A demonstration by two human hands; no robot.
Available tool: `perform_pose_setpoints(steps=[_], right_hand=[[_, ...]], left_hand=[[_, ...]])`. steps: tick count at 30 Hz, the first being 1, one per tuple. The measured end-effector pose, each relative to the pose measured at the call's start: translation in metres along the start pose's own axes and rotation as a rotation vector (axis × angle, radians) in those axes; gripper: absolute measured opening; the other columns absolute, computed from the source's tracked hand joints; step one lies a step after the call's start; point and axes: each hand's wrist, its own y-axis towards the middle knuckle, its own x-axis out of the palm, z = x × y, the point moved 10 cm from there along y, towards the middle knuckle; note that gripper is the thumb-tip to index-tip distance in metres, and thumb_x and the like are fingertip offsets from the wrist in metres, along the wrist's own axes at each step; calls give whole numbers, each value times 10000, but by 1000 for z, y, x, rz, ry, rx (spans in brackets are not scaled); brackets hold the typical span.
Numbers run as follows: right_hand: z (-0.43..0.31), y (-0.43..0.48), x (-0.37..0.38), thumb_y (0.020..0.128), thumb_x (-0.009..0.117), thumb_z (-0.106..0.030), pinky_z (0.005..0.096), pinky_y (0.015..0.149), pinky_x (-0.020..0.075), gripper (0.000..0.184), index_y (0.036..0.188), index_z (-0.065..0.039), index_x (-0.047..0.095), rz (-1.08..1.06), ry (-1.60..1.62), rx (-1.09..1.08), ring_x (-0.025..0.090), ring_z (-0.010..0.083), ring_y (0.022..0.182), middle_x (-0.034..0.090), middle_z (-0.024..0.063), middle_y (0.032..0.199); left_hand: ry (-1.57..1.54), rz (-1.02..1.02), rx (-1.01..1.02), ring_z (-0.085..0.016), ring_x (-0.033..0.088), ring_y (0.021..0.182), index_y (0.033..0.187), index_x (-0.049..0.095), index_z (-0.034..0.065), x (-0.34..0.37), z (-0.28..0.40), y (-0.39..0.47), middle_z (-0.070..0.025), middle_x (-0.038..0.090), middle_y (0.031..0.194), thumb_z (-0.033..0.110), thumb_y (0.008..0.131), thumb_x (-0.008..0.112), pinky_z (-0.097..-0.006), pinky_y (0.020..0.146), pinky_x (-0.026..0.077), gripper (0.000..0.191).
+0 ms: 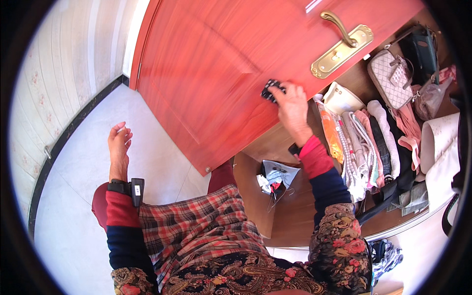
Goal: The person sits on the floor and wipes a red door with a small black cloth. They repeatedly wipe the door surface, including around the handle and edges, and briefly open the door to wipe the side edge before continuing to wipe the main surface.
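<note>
My right hand grips a dark patterned cloth and presses it against the face of a red wooden door. The cloth lies below and left of the brass door handle and its ornate brass plate. Over the pale tiled floor, my left hand hangs in the air, its fingers loosely curled and holding nothing. A wristband with a dark device sits on my left wrist.
Right of the door, a wooden cabinet shelf bears folded clothes, a quilted handbag and a dark green bag. Lower down, an open compartment holds a light blue bag. A wall with black skirting runs along the left.
</note>
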Motion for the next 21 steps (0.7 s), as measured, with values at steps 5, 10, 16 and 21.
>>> perform_pose_setpoints(steps=[5, 10, 16, 21], right_hand=[[35, 54, -60, 741, 591, -10, 384, 812, 440, 430, 1125, -192, 660, 215, -117, -17, 519, 287, 992, 567, 90, 1048], [38, 101, -60, 767, 575, -28, 397, 796, 461, 404, 1135, -176, 650, 156, -268, -94, 532, 297, 948, 561, 99, 1002], [54, 127, -68, 832, 556, -90, 401, 737, 477, 332, 1146, -165, 634, 374, -400, -4, 548, 304, 885, 559, 114, 945], [-18, 60, 11, 816, 556, -129, 380, 706, 469, 314, 1116, -174, 638, 199, -289, -171, 528, 276, 877, 533, 91, 952]], left_hand=[[-21, 15, -5, -80, 578, 802, 1145, 588, 151, 6, 2, -2, 21, 626, 898, 142, 899, 564, -255, 702, 418, 247], [-29, -3, -11, -82, 578, 801, 1157, 584, 153, 9, 3, -3, 16, 621, 909, 151, 905, 569, -246, 692, 416, 252], [-44, -2, 5, -89, 582, 837, 1164, 589, 149, 3, 5, 0, 15, 624, 928, 179, 919, 577, -257, 729, 413, 247], [-84, -2, -4, -85, 582, 825, 1152, 592, 152, 3, 6, -2, 17, 626, 920, 166, 909, 584, -256, 725, 410, 244]])
